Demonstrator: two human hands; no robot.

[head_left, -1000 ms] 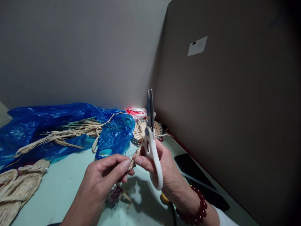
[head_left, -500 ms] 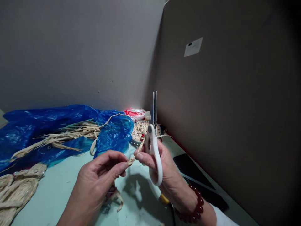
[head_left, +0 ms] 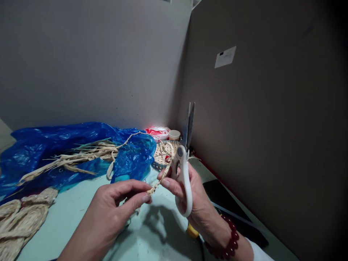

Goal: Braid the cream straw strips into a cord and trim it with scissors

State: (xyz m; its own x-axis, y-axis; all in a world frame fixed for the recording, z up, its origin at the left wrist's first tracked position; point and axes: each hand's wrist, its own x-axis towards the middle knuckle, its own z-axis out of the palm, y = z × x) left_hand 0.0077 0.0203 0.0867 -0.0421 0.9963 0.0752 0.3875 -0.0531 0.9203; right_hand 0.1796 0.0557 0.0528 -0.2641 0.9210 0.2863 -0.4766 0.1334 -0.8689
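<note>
A pale twisted straw cord [head_left: 164, 175] runs up from my left hand [head_left: 116, 206] past my right hand. My left thumb and fingers pinch its lower end. White-handled scissors [head_left: 185, 177] stand upright in my right hand [head_left: 194, 194], blades pointing up and slightly apart. The thumb and fingertips of that same hand also grip the cord a little above the left pinch. Behind the scissors, the cord's upper part loops over a round woven basket [head_left: 157, 159].
A blue plastic bag [head_left: 133, 156] holds a bundle of dry straw strips [head_left: 89, 152] at left. Woven straw pieces [head_left: 29, 217] lie front left. A red-and-white packet [head_left: 157, 132] and a cup [head_left: 174, 135] stand behind. At right, a black flat object [head_left: 231, 203] lies beside the partition [head_left: 258, 119].
The scissors have tilted slightly rightwards and their blades are a little wider apart. Both hands still hold the cord, with slightly more of it showing between them. The view has shifted slightly.
</note>
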